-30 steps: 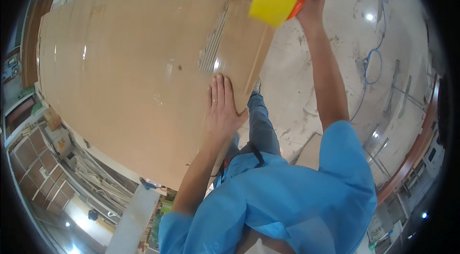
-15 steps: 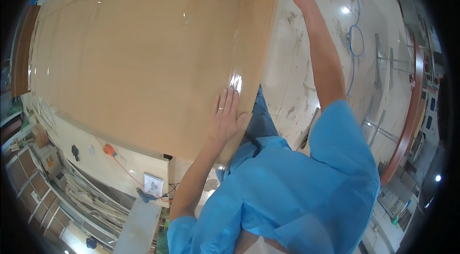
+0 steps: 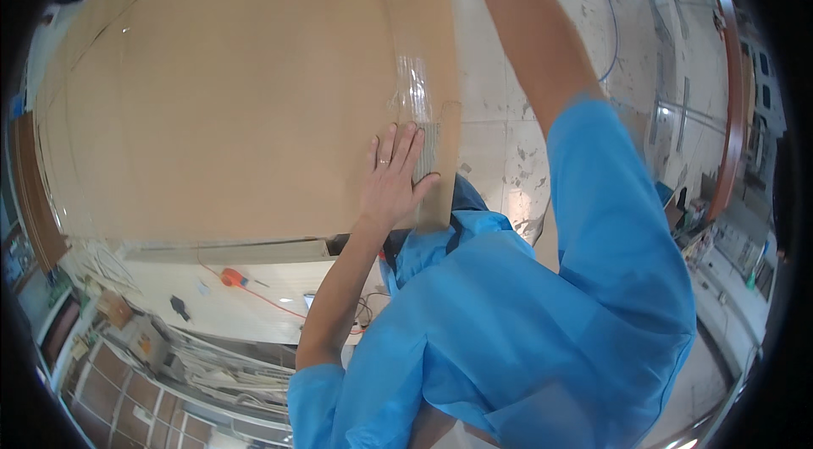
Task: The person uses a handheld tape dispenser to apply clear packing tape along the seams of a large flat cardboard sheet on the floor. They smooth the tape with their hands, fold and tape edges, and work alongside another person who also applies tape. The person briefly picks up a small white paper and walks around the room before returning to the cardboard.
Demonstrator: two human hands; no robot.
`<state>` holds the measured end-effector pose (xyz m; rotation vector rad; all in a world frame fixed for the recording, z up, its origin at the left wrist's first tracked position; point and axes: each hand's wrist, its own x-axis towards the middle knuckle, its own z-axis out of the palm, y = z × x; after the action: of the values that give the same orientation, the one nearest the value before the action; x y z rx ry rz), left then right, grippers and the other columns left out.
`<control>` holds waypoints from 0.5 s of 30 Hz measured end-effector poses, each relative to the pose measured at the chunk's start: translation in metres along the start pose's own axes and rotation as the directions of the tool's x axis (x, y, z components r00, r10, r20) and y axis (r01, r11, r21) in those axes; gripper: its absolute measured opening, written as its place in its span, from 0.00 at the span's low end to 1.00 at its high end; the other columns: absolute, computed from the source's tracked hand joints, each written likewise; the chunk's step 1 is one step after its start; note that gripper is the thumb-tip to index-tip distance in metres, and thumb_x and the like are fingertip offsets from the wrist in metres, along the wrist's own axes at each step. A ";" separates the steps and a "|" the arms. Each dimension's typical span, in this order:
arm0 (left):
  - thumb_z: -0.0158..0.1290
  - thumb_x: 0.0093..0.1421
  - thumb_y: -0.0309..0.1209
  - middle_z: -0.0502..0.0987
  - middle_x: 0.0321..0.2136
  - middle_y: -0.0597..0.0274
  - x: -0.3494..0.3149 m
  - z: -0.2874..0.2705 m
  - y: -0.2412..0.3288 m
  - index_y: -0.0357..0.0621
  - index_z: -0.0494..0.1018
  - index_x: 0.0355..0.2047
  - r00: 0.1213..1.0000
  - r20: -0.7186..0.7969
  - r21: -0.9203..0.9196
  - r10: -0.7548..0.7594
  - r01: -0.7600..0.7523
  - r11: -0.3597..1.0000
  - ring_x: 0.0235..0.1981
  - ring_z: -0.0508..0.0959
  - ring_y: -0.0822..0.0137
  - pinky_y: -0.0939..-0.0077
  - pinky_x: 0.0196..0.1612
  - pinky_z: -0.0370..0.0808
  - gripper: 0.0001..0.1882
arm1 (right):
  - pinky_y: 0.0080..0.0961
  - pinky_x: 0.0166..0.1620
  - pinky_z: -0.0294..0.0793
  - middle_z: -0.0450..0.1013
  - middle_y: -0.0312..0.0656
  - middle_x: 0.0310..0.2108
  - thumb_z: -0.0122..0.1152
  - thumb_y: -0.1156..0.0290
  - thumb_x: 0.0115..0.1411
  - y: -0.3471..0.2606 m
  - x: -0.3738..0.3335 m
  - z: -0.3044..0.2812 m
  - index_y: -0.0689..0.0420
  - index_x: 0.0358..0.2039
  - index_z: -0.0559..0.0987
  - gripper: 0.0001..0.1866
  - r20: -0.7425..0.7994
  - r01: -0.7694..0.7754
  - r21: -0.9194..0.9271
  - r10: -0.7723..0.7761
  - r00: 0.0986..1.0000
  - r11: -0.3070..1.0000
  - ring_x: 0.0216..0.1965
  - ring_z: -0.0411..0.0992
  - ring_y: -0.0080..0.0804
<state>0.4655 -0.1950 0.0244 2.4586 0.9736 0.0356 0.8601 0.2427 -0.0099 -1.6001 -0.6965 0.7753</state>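
Observation:
My left hand [image 3: 393, 178] lies flat on a large brown cardboard sheet [image 3: 246, 110], near its right edge and the corner closest to me. Its fingers are stretched and slightly apart, with a ring on one of them. Beside the fingertips, a strip of shiny clear tape [image 3: 413, 81] runs along the cardboard. An exposed ribbed patch of cardboard [image 3: 429, 148] shows right of the fingers, next to a narrow flap [image 3: 450, 136]. My right forearm [image 3: 529, 26] reaches away past the top edge of the picture; the right hand and whatever it holds are out of sight.
A white bench [image 3: 271, 314] to the left carries an orange round object [image 3: 232, 277] with an orange cord. Long strips [image 3: 229, 377] are piled below it. Right of the cardboard, a blue hose [image 3: 613, 34] lies on the stained light floor [image 3: 508, 144].
My right hand, which held a yellow-and-orange tape roll, has gone out at the top. The view has shifted over the cardboard; my left hand stays flat, now beside the ribbed patch.

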 end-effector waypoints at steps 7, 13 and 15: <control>0.48 0.67 0.59 0.54 0.75 0.53 -0.004 -0.011 -0.010 0.41 0.55 0.74 0.992 -0.032 0.033 0.126 -0.125 0.992 0.75 0.51 0.46 0.43 0.75 0.48 0.45 | 0.27 0.39 0.76 0.79 0.40 0.33 0.63 0.55 0.67 -0.001 -0.278 -0.063 0.64 0.44 0.83 0.22 0.010 -0.073 0.005 0.073 0.997 0.997 0.35 0.75 0.24; 0.49 0.67 0.56 0.56 0.74 0.51 -0.008 -0.001 -0.019 0.39 0.57 0.72 0.958 -0.171 0.065 0.231 -0.223 0.973 0.74 0.54 0.45 0.44 0.75 0.48 0.43 | 0.27 0.35 0.70 0.76 0.38 0.27 0.62 0.46 0.65 -0.018 -0.510 -0.093 0.67 0.37 0.82 0.29 -0.108 -0.122 -0.075 0.114 0.988 0.990 0.30 0.70 0.23; 0.50 0.66 0.55 0.56 0.74 0.51 -0.006 0.005 -0.022 0.39 0.57 0.73 0.942 -0.215 0.087 0.258 -0.244 0.966 0.74 0.54 0.45 0.45 0.75 0.48 0.43 | 0.27 0.35 0.70 0.75 0.38 0.27 0.63 0.48 0.65 -0.017 -0.573 -0.106 0.67 0.38 0.81 0.28 -0.139 -0.096 -0.054 0.088 0.986 0.994 0.31 0.69 0.22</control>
<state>0.4481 -0.1869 0.0104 2.6621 0.7509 0.3843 0.5991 -0.2702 0.0818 -1.7329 -0.5547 0.7094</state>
